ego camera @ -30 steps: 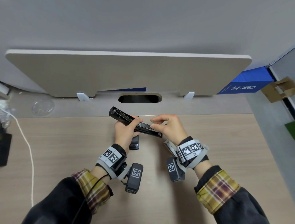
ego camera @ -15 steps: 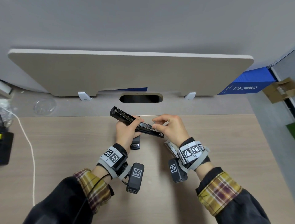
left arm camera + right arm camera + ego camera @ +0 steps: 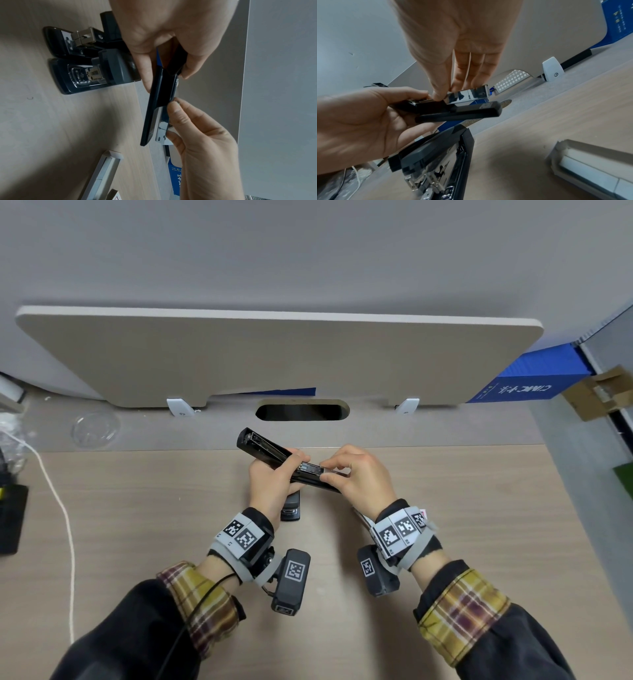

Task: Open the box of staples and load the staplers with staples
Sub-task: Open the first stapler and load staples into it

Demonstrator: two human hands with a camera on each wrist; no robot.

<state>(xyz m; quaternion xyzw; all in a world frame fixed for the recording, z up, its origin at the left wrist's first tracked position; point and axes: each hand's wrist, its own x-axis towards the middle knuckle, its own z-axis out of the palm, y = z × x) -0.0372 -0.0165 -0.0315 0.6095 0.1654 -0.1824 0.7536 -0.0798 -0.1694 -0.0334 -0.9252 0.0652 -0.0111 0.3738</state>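
Head view has my left hand (image 3: 274, 491) wrapped around the middle of a black stapler (image 3: 274, 455), lid swung open, held above the bench (image 3: 479, 525). My right hand (image 3: 359, 484) pinches at its metal channel, thumb and fingertips together; I cannot tell whether a strip of staples sits between them. I judge the loading of this stapler to be under way, not finished, since the lid is open. Left wrist view shows what the head view mostly hides: two more staplers (image 3: 96, 75) lying side by side on the bench under my hand, and the opened box of staples (image 3: 102, 175) near them. Right wrist view shows the shiny channel (image 3: 467, 95) clearly, and whether those other staplers are loaded I cannot say.
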